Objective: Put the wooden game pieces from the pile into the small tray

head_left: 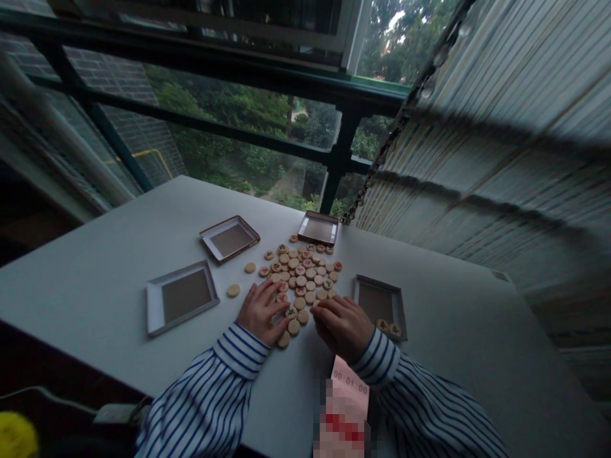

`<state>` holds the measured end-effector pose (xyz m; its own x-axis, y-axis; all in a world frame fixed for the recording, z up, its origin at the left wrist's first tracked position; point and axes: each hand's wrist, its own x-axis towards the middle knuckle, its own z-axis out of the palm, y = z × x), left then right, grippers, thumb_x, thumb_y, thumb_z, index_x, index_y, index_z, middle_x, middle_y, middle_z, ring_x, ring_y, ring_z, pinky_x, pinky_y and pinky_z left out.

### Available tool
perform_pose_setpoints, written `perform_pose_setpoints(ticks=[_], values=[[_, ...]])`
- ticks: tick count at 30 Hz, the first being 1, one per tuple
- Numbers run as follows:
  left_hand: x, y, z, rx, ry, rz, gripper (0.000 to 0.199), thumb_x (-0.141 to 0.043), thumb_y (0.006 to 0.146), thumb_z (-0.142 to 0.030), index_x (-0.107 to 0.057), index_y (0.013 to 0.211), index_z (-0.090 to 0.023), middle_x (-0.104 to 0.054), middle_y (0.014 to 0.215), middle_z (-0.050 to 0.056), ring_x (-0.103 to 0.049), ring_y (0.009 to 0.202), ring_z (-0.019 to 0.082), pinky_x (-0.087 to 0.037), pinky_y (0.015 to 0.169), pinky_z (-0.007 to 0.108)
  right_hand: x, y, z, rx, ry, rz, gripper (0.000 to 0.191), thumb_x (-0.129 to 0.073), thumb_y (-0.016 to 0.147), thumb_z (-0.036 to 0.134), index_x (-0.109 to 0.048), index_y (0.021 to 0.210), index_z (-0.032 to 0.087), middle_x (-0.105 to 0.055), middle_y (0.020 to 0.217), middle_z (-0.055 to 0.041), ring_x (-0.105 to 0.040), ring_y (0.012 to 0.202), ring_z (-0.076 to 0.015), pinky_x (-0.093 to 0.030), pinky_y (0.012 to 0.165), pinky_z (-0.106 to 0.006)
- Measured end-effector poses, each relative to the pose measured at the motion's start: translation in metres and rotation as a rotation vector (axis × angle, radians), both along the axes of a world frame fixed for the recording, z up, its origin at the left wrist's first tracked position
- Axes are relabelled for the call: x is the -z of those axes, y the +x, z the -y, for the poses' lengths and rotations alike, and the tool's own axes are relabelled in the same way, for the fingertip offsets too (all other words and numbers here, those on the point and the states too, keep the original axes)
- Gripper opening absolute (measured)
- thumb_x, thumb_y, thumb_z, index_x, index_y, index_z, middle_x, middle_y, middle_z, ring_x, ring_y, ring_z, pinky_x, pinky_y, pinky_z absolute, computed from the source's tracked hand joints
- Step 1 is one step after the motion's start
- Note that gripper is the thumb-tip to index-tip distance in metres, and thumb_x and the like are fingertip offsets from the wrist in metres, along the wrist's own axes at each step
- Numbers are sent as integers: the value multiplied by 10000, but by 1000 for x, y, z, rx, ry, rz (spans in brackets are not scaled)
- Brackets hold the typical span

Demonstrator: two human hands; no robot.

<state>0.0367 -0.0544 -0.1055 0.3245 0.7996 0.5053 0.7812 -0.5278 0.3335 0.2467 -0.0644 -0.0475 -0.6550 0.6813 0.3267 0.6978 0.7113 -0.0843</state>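
Note:
Round wooden Chinese chess pieces (310, 273) lie in a loose heap on the white table, some showing red or black characters and others blank side up. My left hand (260, 312) rests at the heap's near left edge, its fingers apart and touching pieces. Between its thumb and fingers lies a piece with a black character (291, 312). At the near right edge is my right hand (346, 327), fingers curled together with the tips hidden; whether a piece is in them does not show. To its right, a shallow box lid (403, 312) holds two pieces (388, 327) with black characters.
Three more shallow trays stand around the heap: a grey one (155, 312) at left, a brown-edged one (205, 245) behind it, and another (301, 230) at the back. A phone (351, 381) reading 00:01:00 lies near my right wrist. Windows and a blind (501, 146) border the table (458, 318).

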Motion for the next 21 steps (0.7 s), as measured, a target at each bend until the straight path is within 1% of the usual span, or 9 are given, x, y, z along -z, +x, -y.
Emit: perform_pose_setpoints(ticks=[4,12,21], values=[[3,0,-1,-10,-5,-25,206,-561,699,-349,-656,853,-249,-520,1169,91,-372,1152,294,-250,937,547,3,1,-1,-3,5,-17,187,-423,816,185,-552,951,180,-606,851,-61,-497,770,-146,-333,642,-275],[10,-1,-4,-18,5,-37,227,-573,685,-374,-656,863,-259,-517,1175,86,-369,1151,296,-235,945,546,7,2,-2,-26,4,-28,178,-437,810,193,-540,955,186,-605,834,-41,-487,754,-150,-326,625,-279],[12,-1,-4,-6,16,-34,215,-562,698,-373,-658,851,-256,-506,1186,94,-359,1160,305,-230,943,557,9,2,-3,-35,3,-50,176,-443,800,193,-543,945,176,-603,824,-44,-483,742,-153,-332,619,-280]])
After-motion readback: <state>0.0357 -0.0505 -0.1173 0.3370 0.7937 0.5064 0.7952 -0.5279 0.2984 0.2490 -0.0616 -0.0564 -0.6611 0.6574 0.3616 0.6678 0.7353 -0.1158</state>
